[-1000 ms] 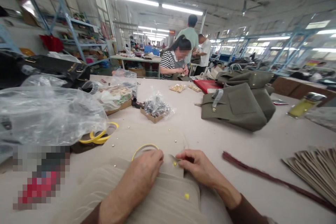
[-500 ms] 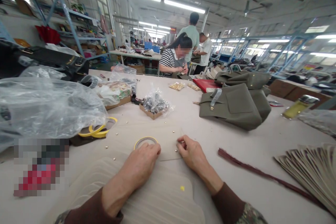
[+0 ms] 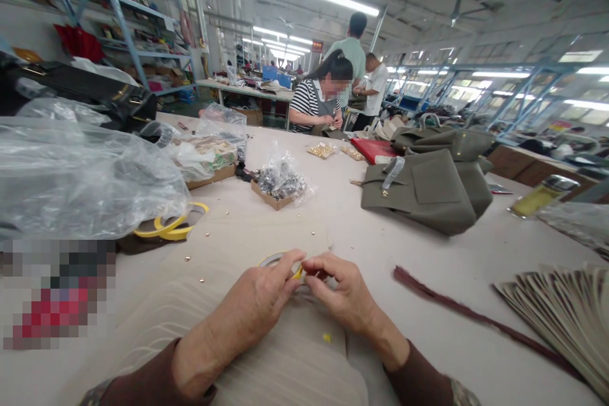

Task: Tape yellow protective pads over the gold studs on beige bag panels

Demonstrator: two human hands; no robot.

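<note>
My left hand (image 3: 247, 301) is closed around a roll of yellow-edged tape (image 3: 269, 259), its far rim showing behind the fingers. A short yellow bit of the tape sticks out at my left fingertips. My right hand (image 3: 345, 288) meets it there, thumb and fingers pinched at the tape's end; the exact grip is partly hidden. Beneath both hands lies a fanned stack of beige sheet pieces (image 3: 266, 355), with several small metal studs (image 3: 187, 259) on its upper part. A small yellow scrap (image 3: 327, 337) rests on the stack.
More yellow tape rolls (image 3: 171, 228) lie left beside plastic bags (image 3: 85, 177). A cardboard tray of wrapped hardware (image 3: 278, 203) stands ahead. Olive bags (image 3: 423, 190), a bottle (image 3: 542, 196), a brown cord bundle (image 3: 447, 304) and fanned strips (image 3: 561, 311) are right. A co-worker (image 3: 309, 101) sits opposite.
My right hand has moved left and toward me, from the sheet's right edge to my left fingertips. The tape roll is now tilted and more covered by my left hand. The camera view has shifted slightly.
</note>
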